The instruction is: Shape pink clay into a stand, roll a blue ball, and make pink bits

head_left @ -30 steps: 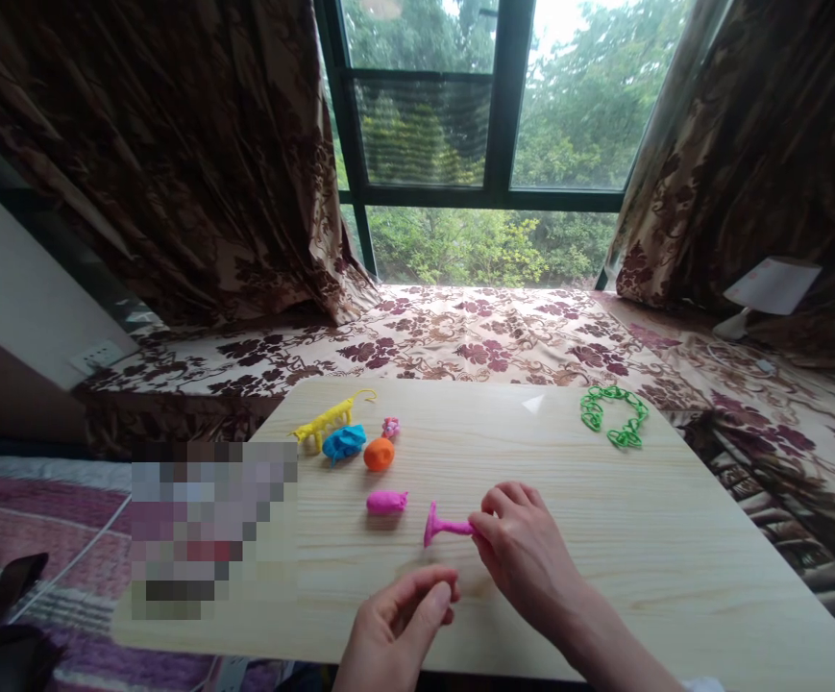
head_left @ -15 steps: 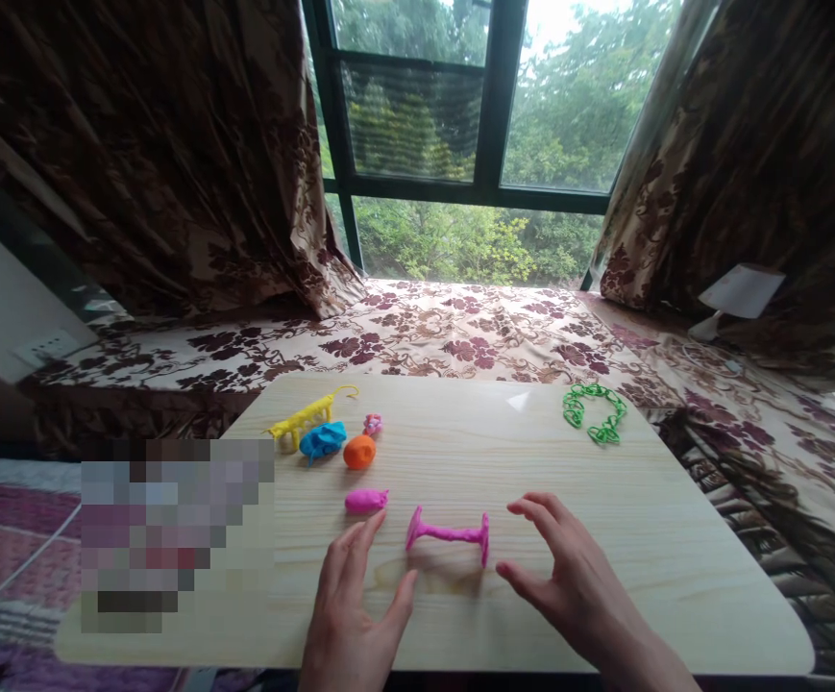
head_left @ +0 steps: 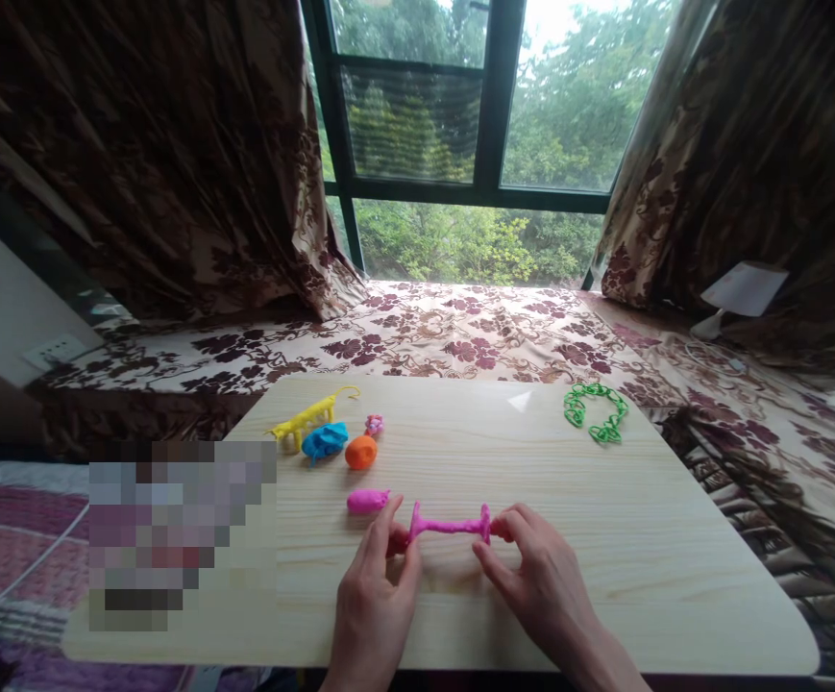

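A pink modelling-clay bar with flat discs at both ends (head_left: 452, 527), like a dumbbell, lies crosswise near the front of the table. My left hand (head_left: 378, 586) has its thumb and fingers closed around the left disc. At the other end, my right hand (head_left: 532, 572) pinches the right disc between thumb and fingertips. Just beyond my left fingers rests a pink clay lump (head_left: 368, 501) with a crimped end. My fingers partly hide both discs.
Behind sit an orange clay ball (head_left: 361, 453), a blue clay lump (head_left: 325, 440), a yellow clay figure (head_left: 306, 418) and a small pink piece (head_left: 374, 424). A green linked chain (head_left: 597, 413) lies far right on the pale wooden table (head_left: 532, 461). A blurred patch covers the left.
Both hands have moved inward and closed on the ends of the pink clay bar. The bar has become more level; the other clay pieces stay put.
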Demonstrator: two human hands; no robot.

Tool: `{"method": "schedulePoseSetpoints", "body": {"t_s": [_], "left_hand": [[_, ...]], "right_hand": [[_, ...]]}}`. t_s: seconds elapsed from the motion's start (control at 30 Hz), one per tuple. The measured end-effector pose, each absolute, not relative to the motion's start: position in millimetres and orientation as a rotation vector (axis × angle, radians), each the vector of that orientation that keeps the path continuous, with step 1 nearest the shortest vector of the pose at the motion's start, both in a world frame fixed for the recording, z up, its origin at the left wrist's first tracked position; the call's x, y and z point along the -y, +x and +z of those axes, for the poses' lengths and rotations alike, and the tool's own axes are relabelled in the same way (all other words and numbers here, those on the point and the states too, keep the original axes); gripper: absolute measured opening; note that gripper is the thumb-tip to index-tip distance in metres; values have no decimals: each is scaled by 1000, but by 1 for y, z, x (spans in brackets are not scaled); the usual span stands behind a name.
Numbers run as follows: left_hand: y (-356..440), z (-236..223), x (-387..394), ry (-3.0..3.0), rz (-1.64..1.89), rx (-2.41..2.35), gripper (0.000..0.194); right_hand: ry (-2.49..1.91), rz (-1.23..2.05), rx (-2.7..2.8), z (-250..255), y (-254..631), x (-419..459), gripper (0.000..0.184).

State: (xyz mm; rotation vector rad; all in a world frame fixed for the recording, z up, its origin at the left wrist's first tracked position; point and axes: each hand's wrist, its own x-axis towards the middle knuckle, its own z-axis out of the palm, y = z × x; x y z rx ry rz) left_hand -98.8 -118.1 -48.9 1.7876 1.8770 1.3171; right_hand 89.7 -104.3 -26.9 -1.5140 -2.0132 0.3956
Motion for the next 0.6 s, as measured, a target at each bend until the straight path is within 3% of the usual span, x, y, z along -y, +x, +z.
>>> {"method": "schedulePoseSetpoints", "body": {"t_s": [0.13,0.3,0.53,0.6], "left_hand": [[-96,-52,123,1840,1309,-1879,46],[-94,-55,124,1863,1268,-1891,45],[-86,-44,120,1918,1328,-1824,46],[-81,-38,118,1948,1361,-1770,48]], "right_hand": [[-1532,334,2055,-24,94,105,12],[-1473,135,2075,-5,96,105,43],[-1363,173,2275,3,84,87,10],[-1405,168,2263,3,88,86,11]]}}
